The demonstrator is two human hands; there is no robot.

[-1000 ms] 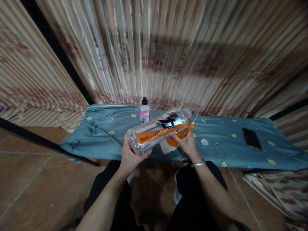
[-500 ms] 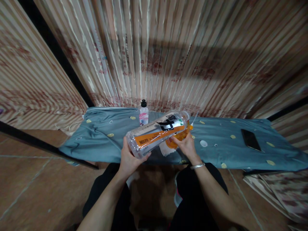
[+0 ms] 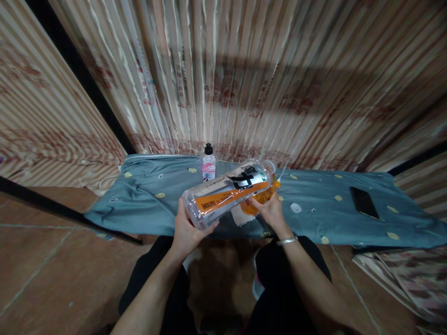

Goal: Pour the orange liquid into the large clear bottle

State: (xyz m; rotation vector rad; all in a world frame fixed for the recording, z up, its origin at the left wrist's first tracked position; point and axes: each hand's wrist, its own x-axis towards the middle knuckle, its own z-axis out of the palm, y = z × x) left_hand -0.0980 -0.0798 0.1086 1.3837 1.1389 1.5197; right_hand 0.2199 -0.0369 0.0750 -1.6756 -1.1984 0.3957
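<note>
My left hand [image 3: 188,232] is closed around the base of a large clear plastic bottle [image 3: 228,193] with an orange and silver label. This bottle lies tilted, its neck pointing right and slightly upward. My right hand [image 3: 272,211] grips a smaller bottle of orange liquid [image 3: 249,209], partly hidden behind the large one. The large bottle's mouth is close to the smaller bottle's top; whether they touch I cannot tell. A thin pale tube [image 3: 283,170] sticks up beside my right fingers. Under the bottles lies a crumpled white tissue [image 3: 240,217].
A small bottle with a black cap [image 3: 208,165] stands at the back of the blue-grey cloth [image 3: 146,209]. A white round lid [image 3: 295,208] lies right of my hand, a black phone [image 3: 363,203] farther right. Pleated curtains [image 3: 226,79] hang behind; a black post [image 3: 84,79] rises left.
</note>
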